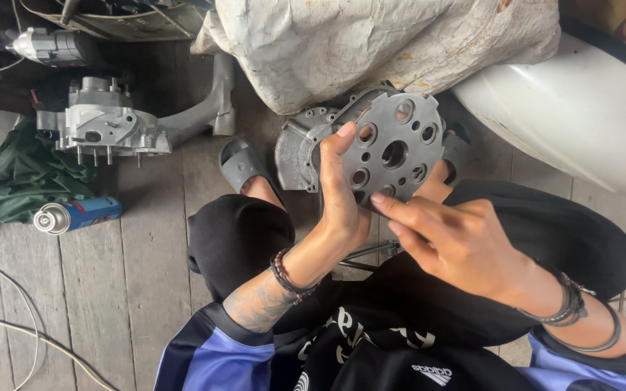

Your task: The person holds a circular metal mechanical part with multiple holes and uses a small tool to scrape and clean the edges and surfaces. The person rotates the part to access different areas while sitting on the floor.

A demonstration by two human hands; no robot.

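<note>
The round grey engine plate stands on edge above the knees; the left hand clasps its nine-o'clock rim, while the right hand pinches its six-o'clock edge.

A floor of grey wooden planks, worn and dusty. Far off to the left of the left hand, a blue spray can lying on its side, right beside a crumpled green cloth. Above those, a silvery engine part with little bolts sticking down. Just left of that hand, a grey sandal. Behind the hands, a big dirty white sack and a grey metal cover leaning at its foot. Thin white wires trailing across the planks at the far lower left.
</note>
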